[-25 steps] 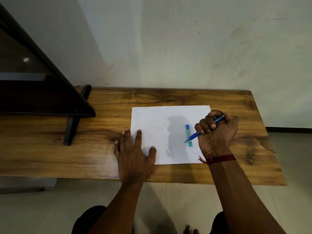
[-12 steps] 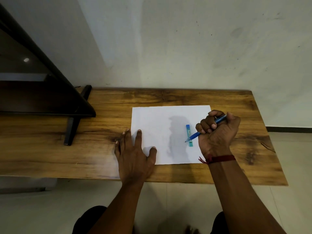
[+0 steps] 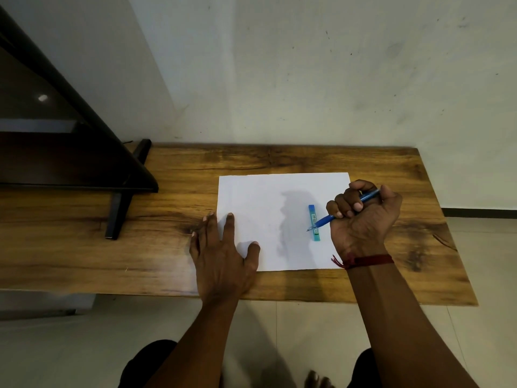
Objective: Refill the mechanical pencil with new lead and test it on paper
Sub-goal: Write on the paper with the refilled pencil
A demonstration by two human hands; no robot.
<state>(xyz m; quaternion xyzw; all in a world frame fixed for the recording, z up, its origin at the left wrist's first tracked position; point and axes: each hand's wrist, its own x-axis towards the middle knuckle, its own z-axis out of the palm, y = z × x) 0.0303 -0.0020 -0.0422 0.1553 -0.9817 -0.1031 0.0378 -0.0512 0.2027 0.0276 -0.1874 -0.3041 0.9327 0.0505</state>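
1. The blue pencil point(image 3: 324, 220) is held in the right hand point(image 3: 363, 219) over the 3 o'clock side of the paper point(image 3: 251, 197). Its barrel slants, with the tip toward 8 o'clock and the back end toward 2 o'clock, sticking out past the thumb.
2. The right hand grips the pencil like a fist, its fingers curled round the barrel. Its wrist lies over the paper's 4 o'clock corner.
3. The pencil tip sits at the left edge of the lead case point(image 3: 312, 214). I cannot tell whether it touches the case or the paper.
4. The lead case is a slim blue-green tube lying flat on the paper. It runs nearly from 12 to 6 o'clock, just beside the right hand's fingers.
5. The paper is a white sheet lying flat on the counter point(image 3: 307, 161), right of the counter's middle. A hand's shadow falls across its centre.
6. The left hand point(image 3: 223, 259) lies flat with straight fingers at the paper's 7 o'clock corner and holds nothing. Its forefinger and thumb rest on the sheet, and the other fingers rest on the counter.
7. A red thread point(image 3: 369, 260) is tied round the right wrist.
8. The counter is brown wood grain, and its 12 o'clock edge meets a pale wall point(image 3: 307, 79).
9. A dark stand point(image 3: 120, 211) rests on the counter at 9 o'clock, well apart from the paper.
10. Pale floor point(image 3: 70, 345) shows at 6 o'clock.
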